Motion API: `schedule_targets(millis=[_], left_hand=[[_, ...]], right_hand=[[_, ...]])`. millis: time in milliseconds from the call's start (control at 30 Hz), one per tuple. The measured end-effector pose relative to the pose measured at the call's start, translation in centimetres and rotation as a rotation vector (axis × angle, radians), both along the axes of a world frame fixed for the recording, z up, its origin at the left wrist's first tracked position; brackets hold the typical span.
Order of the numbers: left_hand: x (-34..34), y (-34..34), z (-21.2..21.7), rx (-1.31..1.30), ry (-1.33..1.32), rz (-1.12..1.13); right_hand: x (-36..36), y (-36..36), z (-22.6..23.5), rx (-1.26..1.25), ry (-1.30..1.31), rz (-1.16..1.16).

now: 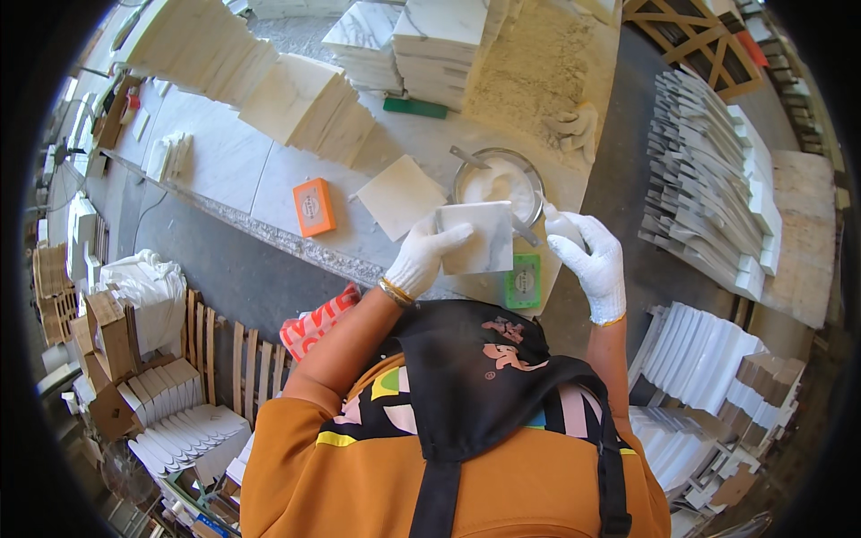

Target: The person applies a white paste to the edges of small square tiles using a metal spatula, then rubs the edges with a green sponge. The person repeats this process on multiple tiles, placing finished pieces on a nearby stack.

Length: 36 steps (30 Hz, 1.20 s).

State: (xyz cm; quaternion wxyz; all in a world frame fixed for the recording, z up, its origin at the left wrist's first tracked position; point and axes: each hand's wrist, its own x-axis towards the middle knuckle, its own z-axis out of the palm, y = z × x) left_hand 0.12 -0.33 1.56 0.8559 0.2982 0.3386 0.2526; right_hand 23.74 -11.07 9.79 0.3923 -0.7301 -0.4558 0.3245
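My left hand [421,255], in a white knit glove, grips a square white marble tile [480,242] with faint grey veins, its thumb on top. Just right of the tile, my right hand [592,260], gloved as well, is closed around a small white squeeze bottle [563,228] with its narrow tip upward. Beyond both hands stands a round metal bowl [541,184] holding white powder or paste [495,182]. A flat metal blade [468,158] leans on its far rim, and another metal end pokes out near the tile. A cream tile [402,197] lies left of the bowl.
An orange block [312,206] and a green block [523,282] lie on the marble-topped table [211,166]. Tall tile stacks [309,103] stand at the back, beside a dusty patch with crumpled gloves [574,130]. Stacked grey-white stone strips [700,170] are on the right.
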Motion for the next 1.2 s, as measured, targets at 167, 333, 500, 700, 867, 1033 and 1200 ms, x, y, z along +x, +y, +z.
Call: schedule_targets(millis=[167,333,500,700,867,1033,1200], left_hand=[[-0.2,-0.2,0.2,0.051,0.047,-0.007],[-0.3,-0.3,-0.1,0.077,0.069,0.002],[-0.3,-0.2,0.3,0.092,0.086,0.0],[-0.3,-0.2,0.2,0.093,0.068,-0.007],[-0.3,-0.2,0.2,0.099,0.067,-0.014],[-0.3,-0.1,0.4,0.108,0.094,-0.026],[-0.3,-0.1,0.4,0.095,0.08,-0.012]], right_hand=[[-0.4,0.1,0.5,-0.016,-0.044,0.039],[-0.6,0.3,0.6,-0.008,-0.049,0.06],[-1.0,0.5,0.6,-0.006,-0.033,0.064],[-1.2,0.6,1.0,-0.015,-0.063,0.079],[-1.1,0.5,0.9,-0.025,-0.075,0.087],[-1.2,0.6,0.9,-0.019,-0.068,0.085],[-1.2,0.7,0.8,-0.009,-0.072,0.09]])
